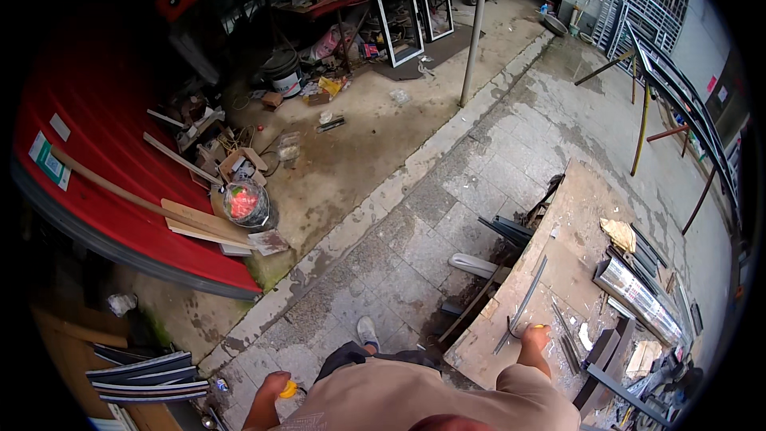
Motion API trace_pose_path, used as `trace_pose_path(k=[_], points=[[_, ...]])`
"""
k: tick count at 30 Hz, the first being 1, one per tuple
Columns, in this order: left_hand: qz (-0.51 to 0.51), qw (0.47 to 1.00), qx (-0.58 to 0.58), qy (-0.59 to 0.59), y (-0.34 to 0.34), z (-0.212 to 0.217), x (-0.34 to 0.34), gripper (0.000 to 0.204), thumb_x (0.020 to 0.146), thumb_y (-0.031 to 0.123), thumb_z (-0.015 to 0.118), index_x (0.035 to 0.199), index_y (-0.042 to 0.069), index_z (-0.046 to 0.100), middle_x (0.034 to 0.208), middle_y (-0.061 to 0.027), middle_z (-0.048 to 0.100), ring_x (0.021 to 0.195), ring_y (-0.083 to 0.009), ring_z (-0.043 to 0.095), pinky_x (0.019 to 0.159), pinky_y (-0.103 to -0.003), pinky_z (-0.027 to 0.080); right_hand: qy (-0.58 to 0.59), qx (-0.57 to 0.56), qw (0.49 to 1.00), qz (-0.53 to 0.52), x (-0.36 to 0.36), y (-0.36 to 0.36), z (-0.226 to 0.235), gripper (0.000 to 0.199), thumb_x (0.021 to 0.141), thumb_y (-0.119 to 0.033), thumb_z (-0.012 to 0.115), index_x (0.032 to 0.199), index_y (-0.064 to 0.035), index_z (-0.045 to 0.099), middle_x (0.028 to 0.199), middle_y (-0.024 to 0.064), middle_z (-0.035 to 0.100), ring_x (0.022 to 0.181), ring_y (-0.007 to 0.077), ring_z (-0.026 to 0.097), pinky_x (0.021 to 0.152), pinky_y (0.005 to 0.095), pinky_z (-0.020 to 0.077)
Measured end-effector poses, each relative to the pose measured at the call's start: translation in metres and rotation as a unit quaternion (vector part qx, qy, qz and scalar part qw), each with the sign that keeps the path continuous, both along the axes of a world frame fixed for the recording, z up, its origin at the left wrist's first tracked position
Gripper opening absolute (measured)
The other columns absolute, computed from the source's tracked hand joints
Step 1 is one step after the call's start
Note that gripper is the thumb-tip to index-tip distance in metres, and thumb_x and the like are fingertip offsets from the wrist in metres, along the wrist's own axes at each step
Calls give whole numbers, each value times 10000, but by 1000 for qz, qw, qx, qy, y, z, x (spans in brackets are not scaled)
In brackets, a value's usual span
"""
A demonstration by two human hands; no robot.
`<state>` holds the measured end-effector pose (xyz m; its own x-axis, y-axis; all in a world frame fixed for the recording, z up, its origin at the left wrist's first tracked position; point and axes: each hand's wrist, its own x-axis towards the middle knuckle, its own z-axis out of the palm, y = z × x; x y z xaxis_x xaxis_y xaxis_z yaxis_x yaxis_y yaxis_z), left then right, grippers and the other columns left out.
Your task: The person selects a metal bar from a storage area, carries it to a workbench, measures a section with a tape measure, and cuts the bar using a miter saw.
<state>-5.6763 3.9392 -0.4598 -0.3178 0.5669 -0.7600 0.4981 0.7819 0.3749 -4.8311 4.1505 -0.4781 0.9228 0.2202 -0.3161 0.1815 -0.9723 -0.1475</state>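
Observation:
At the lower left, my left hand [275, 384] is closed around a small rounded yellow thing [289, 389], whose kind I cannot make out. My right hand [535, 338] is over the wooden workbench [496, 315], fingers curled, with a bit of yellow showing at them. Just left of it a thin dark strip [527, 295] and a shorter dark strip [503, 341] lie on the board. Narrow dark profiles [567, 335] lie just to its right. What exactly the right fingers grip is hidden.
Metal profiles and a silvery wrapped bundle [638, 299] crowd the bench's right side. Stacked dark profiles [148, 375] lie at the lower left. A pole [476, 32] stands ahead, near white-edged frames [399, 22]. A bagged bin [246, 205] stands by the red sheeting [104, 136].

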Motion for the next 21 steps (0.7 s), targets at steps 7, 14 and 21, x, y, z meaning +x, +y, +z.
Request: trace_pose_path(k=[7, 14, 21], points=[[-138, 985, 70, 76, 372, 44, -87, 417, 998, 382, 621, 1221, 75, 796, 1202, -177, 800, 1111, -348, 760, 969, -420, 572, -49, 409, 909, -63, -19, 24, 13, 424, 1007, -404, 560, 1234, -46, 556, 1008, 151, 663, 889, 283, 667, 803, 450, 546], [-104, 981, 83, -144, 606, -9, -10, 447, 1034, 318, 659, 1375, 44, 752, 1316, -116, 785, 1177, -230, 730, 1045, -362, 543, 186, 576, 763, -228, -102, 226, 67, 290, 1033, -501, 612, 1072, -218, 562, 858, -1, 550, 679, 152, 550, 595, 301, 450], [-173, 980, -88, -50, 686, -59, -10, 405, 997, 374, 686, 1207, 48, 801, 1133, -140, 800, 1066, -254, 755, 920, -404, 591, 457, 561, 690, -25, -203, 613, 112, 374, 1066, -509, 626, 1274, -198, 636, 1067, 47, 629, 834, 200, 642, 715, 368, 545]])
